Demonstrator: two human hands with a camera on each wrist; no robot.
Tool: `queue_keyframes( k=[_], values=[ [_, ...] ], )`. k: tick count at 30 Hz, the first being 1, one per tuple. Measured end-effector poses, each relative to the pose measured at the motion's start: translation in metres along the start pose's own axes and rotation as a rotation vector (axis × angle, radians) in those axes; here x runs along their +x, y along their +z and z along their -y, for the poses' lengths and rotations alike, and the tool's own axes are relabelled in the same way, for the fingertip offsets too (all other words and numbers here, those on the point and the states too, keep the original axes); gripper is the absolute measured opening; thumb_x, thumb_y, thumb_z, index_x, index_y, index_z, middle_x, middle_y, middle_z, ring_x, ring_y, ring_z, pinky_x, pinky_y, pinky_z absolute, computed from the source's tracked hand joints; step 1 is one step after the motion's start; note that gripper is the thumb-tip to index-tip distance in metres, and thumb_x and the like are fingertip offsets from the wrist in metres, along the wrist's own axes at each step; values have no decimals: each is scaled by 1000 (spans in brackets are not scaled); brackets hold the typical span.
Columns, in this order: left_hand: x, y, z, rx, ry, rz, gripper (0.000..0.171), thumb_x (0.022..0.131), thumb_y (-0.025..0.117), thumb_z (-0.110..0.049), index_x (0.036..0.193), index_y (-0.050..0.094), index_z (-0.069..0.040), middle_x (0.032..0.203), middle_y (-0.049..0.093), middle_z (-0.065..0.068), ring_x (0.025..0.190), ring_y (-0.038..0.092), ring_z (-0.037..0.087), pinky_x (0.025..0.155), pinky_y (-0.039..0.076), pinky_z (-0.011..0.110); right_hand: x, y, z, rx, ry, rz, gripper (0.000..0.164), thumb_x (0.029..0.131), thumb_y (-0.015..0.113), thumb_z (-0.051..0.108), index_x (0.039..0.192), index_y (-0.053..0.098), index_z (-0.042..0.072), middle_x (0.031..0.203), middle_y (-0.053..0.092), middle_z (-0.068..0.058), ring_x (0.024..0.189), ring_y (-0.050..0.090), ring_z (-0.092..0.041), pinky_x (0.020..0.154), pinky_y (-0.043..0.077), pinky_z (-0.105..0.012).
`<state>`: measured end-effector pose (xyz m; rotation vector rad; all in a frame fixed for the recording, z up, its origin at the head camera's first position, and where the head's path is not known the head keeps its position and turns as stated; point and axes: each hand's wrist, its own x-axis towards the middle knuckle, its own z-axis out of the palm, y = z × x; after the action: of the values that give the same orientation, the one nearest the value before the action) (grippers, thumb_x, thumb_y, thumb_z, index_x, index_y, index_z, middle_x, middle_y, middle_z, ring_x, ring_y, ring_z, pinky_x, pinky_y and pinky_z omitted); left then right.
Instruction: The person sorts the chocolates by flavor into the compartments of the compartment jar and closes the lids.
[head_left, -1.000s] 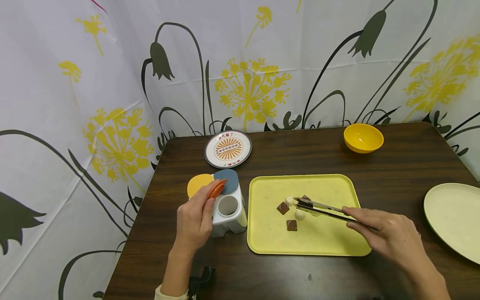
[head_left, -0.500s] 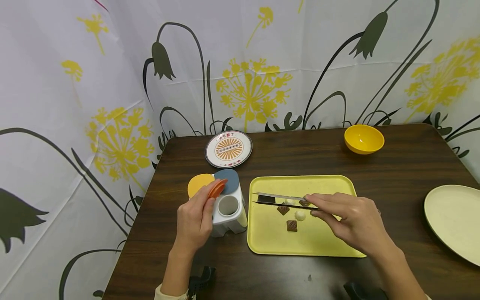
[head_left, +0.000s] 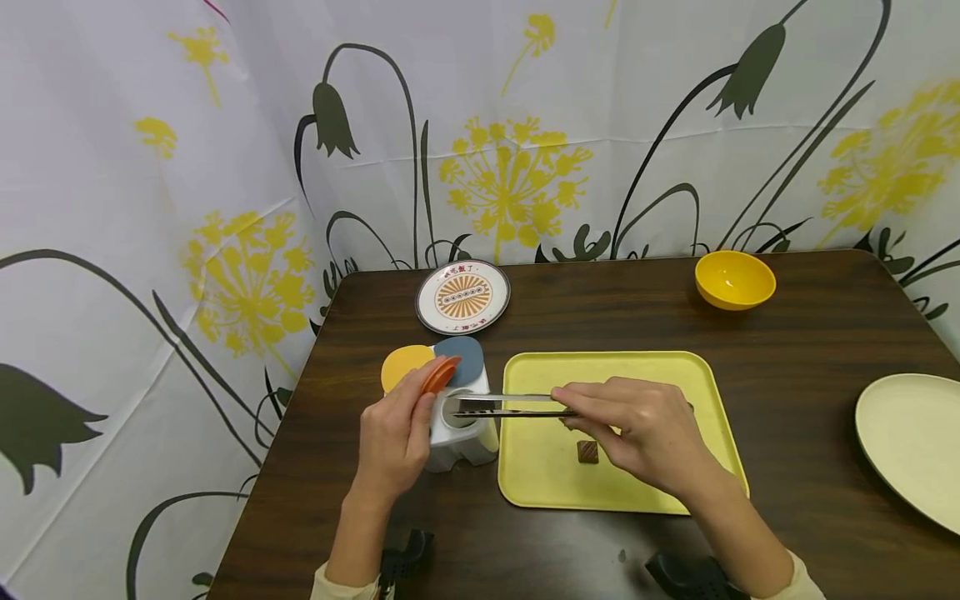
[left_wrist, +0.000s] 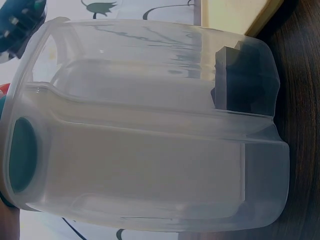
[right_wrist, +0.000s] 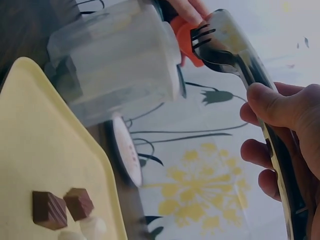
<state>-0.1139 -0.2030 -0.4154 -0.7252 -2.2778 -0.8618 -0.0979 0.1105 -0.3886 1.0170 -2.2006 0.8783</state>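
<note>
My left hand (head_left: 393,437) pinches the raised orange lid (head_left: 441,375) of a multi-compartment container (head_left: 456,450), leaving a round mouth uncovered. Its yellow lid (head_left: 406,364) and blue lid (head_left: 461,357) lie shut; the sides look translucent in the left wrist view. With my right hand (head_left: 637,425) I grip metal tongs (head_left: 517,397), their tips over that mouth. One arm ends in fork tines (right_wrist: 204,35), and no food shows between the tips. On the yellow tray (head_left: 540,479) lie brown chocolates (right_wrist: 49,209) and white balls (right_wrist: 93,227), partly hidden by my right hand in the head view.
Behind the container is a patterned round plate (head_left: 462,297). A yellow bowl (head_left: 735,281) sits at the back right, and a pale plate (head_left: 915,450) at the right edge. The flowered cloth (head_left: 570,108) hangs behind the dark wooden table (head_left: 615,312).
My right hand has carried the tongs leftward from over the sweets on the tray to the container's open mouth. My left hand stays at the raised orange lid.
</note>
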Motion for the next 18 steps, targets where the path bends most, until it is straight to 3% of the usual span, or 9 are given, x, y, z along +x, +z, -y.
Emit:
queue_keyframes(
  k=[3,18],
  values=[
    [1,0,0,4,-1,0,41,94,55,-9,135,59,-10,118,69,6,99,69,23,86,54,44,2,5,0,13,2,15,43,76,84,17,118,74,21,109,72,11,62,58,-1,48,36,-13],
    [0,1,1,0,15,-15,38,97,52,-13,135,59,-10,116,69,7,95,69,23,84,55,46,4,15,2,36,36,58,43,78,83,18,120,73,20,111,71,11,60,53,0,48,35,-13]
  ],
)
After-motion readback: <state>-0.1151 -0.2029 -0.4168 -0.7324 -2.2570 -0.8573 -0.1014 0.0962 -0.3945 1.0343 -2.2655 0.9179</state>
